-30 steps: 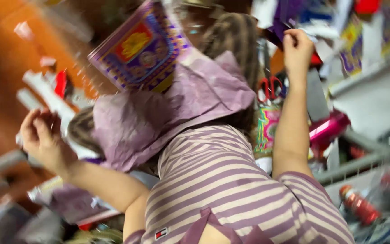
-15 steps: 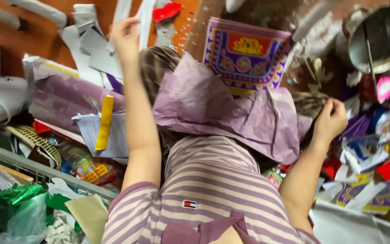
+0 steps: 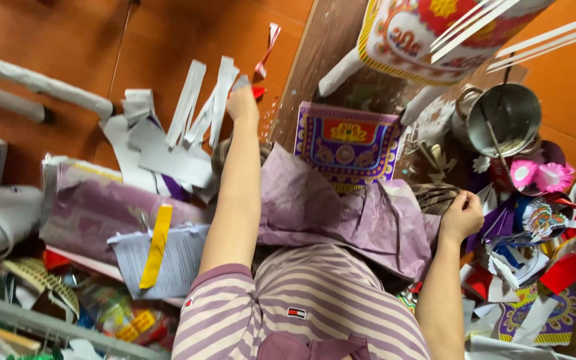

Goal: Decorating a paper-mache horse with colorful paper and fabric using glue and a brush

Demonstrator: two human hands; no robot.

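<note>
Crumpled purple paper sheet [image 3: 341, 217] lies across the lap of the person in the striped shirt, between the two outstretched arms. A flat purple and gold printed card panel [image 3: 348, 143] stands at its far edge, touching it.

Left hand [image 3: 243, 101] is extended well forward. Its fingertips are on the loose white paper strips [image 3: 198, 107] that lie fanned over the orange-brown wooden floor [image 3: 168, 33]. The fingers are drawn close together at a small grey piece; whether they grip it cannot be told from this view.

Right hand [image 3: 461, 217] is curled into a closed fist at the right edge of the purple sheet. It is just beside a brown striped object [image 3: 435, 195] that is partly covered. Whether the fist pinches the sheet itself cannot be told.

Surroundings:
- A dented round metal pot [image 3: 505, 120] with a thin stick in it stands beyond the right hand.
- Two pink paper flowers [image 3: 538, 175] lie just below the pot.
- A printed white sheet with a yellow strip [image 3: 158, 248] lies left of the left arm.
- Mixed coloured paper offcuts [image 3: 535, 257] are heaped on the right.
</note>
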